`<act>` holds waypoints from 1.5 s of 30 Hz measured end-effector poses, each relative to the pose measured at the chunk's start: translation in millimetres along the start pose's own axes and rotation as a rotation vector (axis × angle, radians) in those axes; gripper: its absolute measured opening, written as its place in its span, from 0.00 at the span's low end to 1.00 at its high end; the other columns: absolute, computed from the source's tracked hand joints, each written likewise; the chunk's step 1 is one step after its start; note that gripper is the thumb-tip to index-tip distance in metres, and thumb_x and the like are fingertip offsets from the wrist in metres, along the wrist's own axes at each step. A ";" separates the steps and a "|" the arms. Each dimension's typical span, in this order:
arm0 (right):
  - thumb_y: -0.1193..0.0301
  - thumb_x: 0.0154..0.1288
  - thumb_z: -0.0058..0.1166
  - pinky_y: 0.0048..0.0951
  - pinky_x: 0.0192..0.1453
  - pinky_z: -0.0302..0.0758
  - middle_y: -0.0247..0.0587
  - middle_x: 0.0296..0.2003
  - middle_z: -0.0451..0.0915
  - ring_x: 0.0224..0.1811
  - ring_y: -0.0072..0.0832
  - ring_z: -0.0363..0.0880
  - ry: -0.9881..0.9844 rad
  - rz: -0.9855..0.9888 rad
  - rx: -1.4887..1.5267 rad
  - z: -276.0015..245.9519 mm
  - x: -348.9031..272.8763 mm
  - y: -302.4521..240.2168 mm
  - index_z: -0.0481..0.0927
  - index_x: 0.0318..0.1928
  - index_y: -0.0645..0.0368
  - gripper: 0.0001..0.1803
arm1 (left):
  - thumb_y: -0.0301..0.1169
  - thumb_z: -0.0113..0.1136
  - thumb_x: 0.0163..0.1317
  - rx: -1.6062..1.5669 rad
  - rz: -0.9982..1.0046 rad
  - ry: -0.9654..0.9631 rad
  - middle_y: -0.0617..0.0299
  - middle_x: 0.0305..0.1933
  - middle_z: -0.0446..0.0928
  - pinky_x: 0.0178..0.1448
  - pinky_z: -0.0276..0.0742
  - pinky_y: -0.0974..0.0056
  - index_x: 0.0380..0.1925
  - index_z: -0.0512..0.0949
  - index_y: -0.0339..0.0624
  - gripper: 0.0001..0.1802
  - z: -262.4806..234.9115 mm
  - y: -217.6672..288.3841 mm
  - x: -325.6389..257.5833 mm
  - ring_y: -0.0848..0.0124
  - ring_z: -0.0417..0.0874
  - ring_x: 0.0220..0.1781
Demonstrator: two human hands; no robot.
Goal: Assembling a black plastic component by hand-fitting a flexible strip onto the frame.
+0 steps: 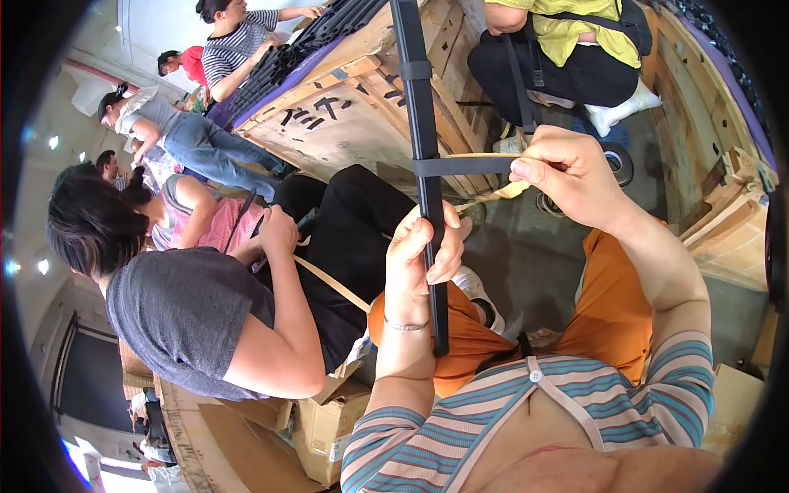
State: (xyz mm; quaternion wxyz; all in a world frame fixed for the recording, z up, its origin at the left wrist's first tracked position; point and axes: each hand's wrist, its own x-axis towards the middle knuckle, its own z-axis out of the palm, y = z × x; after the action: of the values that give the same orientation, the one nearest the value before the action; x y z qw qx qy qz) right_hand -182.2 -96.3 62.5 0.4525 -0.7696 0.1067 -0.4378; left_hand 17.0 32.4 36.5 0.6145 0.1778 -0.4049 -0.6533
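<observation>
A long black bar [424, 119] runs upright in front of me, tilted slightly. My left hand [423, 251] is closed round its lower part. A flat black strip of tape [468, 166] is wrapped round the bar above that hand, and its free length stretches to the right. My right hand [571, 177] pinches the far end of this tape between thumb and fingers. A yellowish backing strip [501, 194] trails below the tape toward the left hand. Higher up, another black band [416, 71] circles the bar.
Close on my left sits a person in a grey shirt [193, 320]; another in yellow [588, 33] sits ahead. Wooden crates stand ahead [329, 140] and at the right [715, 107]. Tape rolls [616, 164] lie on the floor. A cardboard box [329, 431] is at lower left.
</observation>
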 end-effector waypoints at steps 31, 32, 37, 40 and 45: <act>0.74 0.59 0.49 0.26 0.23 0.72 0.40 0.23 0.75 0.19 0.26 0.76 -0.023 -0.062 -0.097 39.0 17.9 -3.8 0.75 0.33 0.65 0.06 | 0.44 0.44 0.66 0.320 0.112 0.182 0.63 0.20 0.66 0.18 0.58 0.74 0.39 0.69 0.29 0.23 6.2 -26.3 3.9 0.78 0.63 0.15; 0.74 0.60 0.48 0.26 0.22 0.72 0.40 0.20 0.75 0.19 0.25 0.77 -0.052 -0.012 -0.061 39.2 18.9 -7.0 0.75 0.32 0.66 0.06 | 0.44 0.44 0.66 0.327 0.122 0.171 0.64 0.18 0.64 0.17 0.56 0.75 0.39 0.68 0.29 0.23 6.1 -27.2 3.7 0.79 0.61 0.14; 0.74 0.60 0.47 0.27 0.19 0.72 0.38 0.15 0.75 0.17 0.22 0.76 -0.090 0.166 0.112 50.2 18.4 3.2 0.75 0.30 0.66 0.08 | 0.45 0.45 0.65 0.118 0.027 0.089 0.65 0.15 0.61 0.15 0.53 0.74 0.36 0.70 0.28 0.24 10.6 -27.2 2.6 0.79 0.59 0.12; 0.75 0.61 0.45 0.25 0.24 0.70 0.34 0.18 0.74 0.20 0.17 0.73 -0.081 0.121 0.082 67.5 16.6 29.5 0.76 0.34 0.63 0.07 | 0.45 0.49 0.63 -0.037 -0.041 -0.081 0.64 0.14 0.61 0.12 0.51 0.74 0.33 0.71 0.27 0.24 22.5 -28.0 3.2 0.78 0.57 0.10; 0.71 0.64 0.44 0.18 0.23 0.62 0.23 0.21 0.66 0.22 0.14 0.62 -0.108 0.225 0.433 51.2 25.1 15.0 0.76 0.38 0.61 0.09 | 0.44 0.48 0.63 -0.367 -0.119 -0.166 0.64 0.14 0.59 0.11 0.50 0.73 0.32 0.69 0.29 0.22 12.5 -32.3 3.5 0.77 0.57 0.10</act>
State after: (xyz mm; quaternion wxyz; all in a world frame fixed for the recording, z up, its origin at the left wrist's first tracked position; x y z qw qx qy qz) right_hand -124.4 -88.0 54.6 0.6576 -0.6603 0.0712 -0.3557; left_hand -14.1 30.3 21.0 0.5612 0.0320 -0.3172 -0.7638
